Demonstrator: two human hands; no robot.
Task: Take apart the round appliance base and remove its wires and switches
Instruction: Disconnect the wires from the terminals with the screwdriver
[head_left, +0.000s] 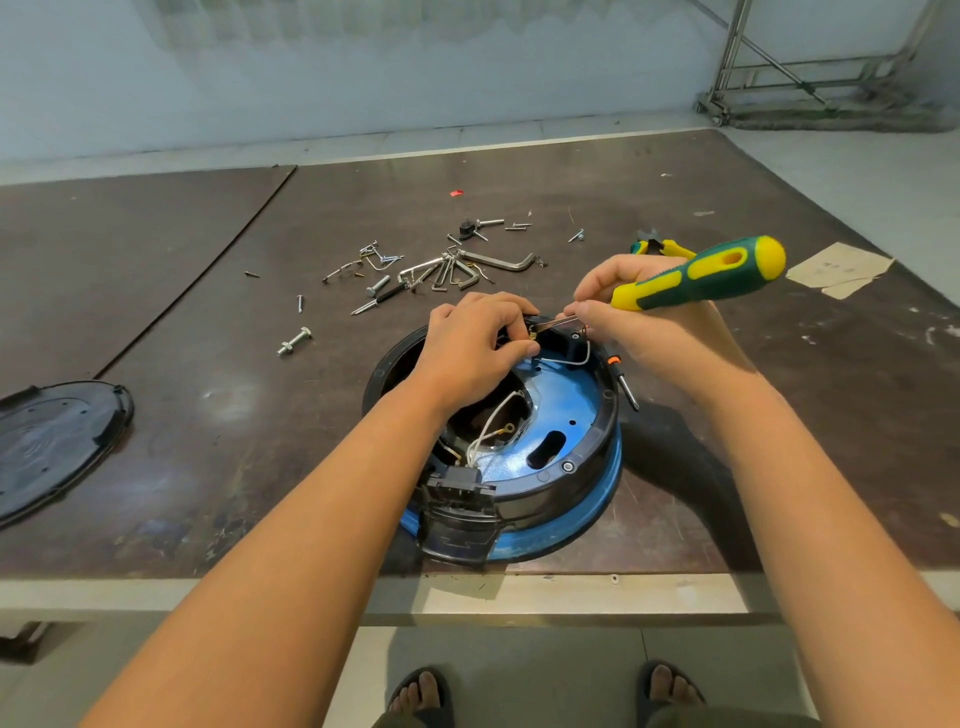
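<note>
The round appliance base (571, 436), blue with a black rim, lies open near the table's front edge. White wires (491, 423) run inside it to a black switch block (460, 488) at its near side. My left hand (475, 345) reaches into the far part of the base and pinches a small terminal there. My right hand (641, 317) grips a green-and-yellow screwdriver (701, 275) whose shaft points left to that same terminal. Another white wire (569, 359) curves just below the shaft.
Loose screws, bolts and hex keys (441, 267) are scattered behind the base. Yellow-handled pliers (657, 245) lie behind my right hand. A small screwdriver (626, 387) rests at the base's right. A black round cover (49, 441) lies at the left. A paper scrap (836, 267) sits far right.
</note>
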